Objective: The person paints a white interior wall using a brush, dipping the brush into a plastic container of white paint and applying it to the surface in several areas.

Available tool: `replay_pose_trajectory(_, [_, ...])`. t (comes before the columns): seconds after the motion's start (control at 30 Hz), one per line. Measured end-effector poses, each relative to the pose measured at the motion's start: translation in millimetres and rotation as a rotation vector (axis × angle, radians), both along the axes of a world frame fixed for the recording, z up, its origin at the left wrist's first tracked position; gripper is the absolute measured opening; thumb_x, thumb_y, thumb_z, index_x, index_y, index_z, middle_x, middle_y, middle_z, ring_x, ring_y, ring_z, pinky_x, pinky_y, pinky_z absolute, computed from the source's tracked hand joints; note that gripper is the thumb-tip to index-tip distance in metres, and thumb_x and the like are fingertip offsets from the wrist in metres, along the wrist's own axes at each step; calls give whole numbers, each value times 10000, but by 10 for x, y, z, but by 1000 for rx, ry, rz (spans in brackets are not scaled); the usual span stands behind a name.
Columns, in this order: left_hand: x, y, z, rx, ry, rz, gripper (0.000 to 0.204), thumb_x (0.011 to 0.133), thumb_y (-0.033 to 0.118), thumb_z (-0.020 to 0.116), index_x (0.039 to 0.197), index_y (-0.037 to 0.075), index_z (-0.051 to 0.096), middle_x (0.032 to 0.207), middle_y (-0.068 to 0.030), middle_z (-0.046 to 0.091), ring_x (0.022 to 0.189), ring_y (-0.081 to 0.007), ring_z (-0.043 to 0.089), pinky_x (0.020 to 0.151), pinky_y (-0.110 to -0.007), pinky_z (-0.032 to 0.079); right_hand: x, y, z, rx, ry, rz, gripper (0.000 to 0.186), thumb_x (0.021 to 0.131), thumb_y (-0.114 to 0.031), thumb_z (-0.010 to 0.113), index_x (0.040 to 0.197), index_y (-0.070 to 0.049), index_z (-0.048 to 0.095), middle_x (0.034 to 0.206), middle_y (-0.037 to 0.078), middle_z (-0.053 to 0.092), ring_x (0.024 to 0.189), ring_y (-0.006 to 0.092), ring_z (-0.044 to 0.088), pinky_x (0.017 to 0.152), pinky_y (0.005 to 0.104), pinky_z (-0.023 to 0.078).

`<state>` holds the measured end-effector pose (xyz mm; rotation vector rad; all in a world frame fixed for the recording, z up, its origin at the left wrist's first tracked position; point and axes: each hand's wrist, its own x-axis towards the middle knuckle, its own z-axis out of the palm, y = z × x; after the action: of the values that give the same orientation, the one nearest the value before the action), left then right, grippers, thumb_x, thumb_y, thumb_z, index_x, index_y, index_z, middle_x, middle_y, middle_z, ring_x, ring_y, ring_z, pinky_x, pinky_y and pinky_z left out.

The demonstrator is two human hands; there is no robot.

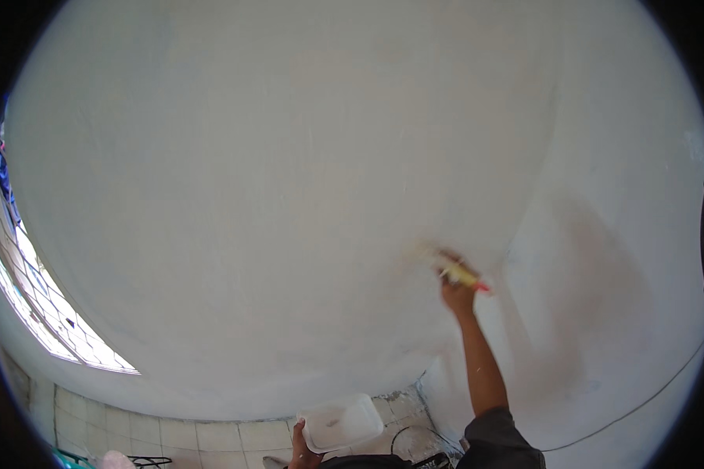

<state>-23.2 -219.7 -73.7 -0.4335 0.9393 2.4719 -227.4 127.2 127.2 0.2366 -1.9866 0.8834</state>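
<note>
- Got a blurry brush (463,275) in right hand (455,288), right of centre, slanting up-left by the wall (274,195)
- Clutching white tub (360,418) in left hand (301,449), bottom centre, way down-left of brush

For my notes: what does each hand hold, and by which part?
Left hand: white container, by its left edge. Right hand: blurred brush-like tool, by its yellow handle.
</note>
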Motion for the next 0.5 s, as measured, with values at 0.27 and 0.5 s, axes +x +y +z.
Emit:
replay_pose_trajectory(0.27, [-67, 38, -151, 46, -2, -48, 681, 852, 566, 328, 1385, 143, 307, 1329, -142, 440, 1193, -358, 458, 926, -584, 392, -129, 78, -380, -108, 160, -119, 347, 899, -80, 497, 1234, 10, 505, 1177, 130, 593, 1046, 205, 585, 897, 316, 457])
replay_pose_trajectory(0.5, [-144, 96, -78, 41, 10, -50, 675, 855, 549, 337, 1389, 138, 303, 1334, -142, 439, 1202, -362, 451, 941, -596, 372, 254, -418, -1331, 318, -173, 364, 537, 698, -28, 586, 1212, -178, 542, 1167, 75, 603, 1097, 232, 572, 894, 345, 490])
